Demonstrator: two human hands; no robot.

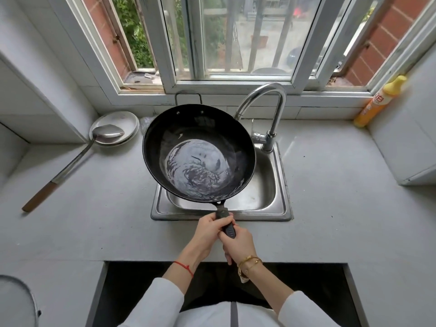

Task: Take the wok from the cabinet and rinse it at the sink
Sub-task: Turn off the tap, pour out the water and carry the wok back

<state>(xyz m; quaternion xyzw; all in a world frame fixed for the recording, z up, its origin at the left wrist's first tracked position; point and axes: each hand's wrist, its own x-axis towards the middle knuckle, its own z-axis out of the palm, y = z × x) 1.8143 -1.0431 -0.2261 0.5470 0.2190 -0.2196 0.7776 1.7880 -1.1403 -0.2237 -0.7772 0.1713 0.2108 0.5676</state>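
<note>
Rinse step: left hand point(208, 228) and right hand point(237, 241) both grasp wok point(198, 152) handle, mid-frame over sink point(282, 208) (water pooled inside). Next: tip out.

black wok point(199, 138) w/ swirling water inside, tilted above steel sink point(282, 185).

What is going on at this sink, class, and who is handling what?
A person holds a black wok over the steel sink, both the left hand and the right hand gripping its handle. Water swirls in the bottom of the wok. The faucet stands behind it; no stream is visible. A ladle rests on a plate on the counter to the left, and a yellow bottle stands at the right.
</note>
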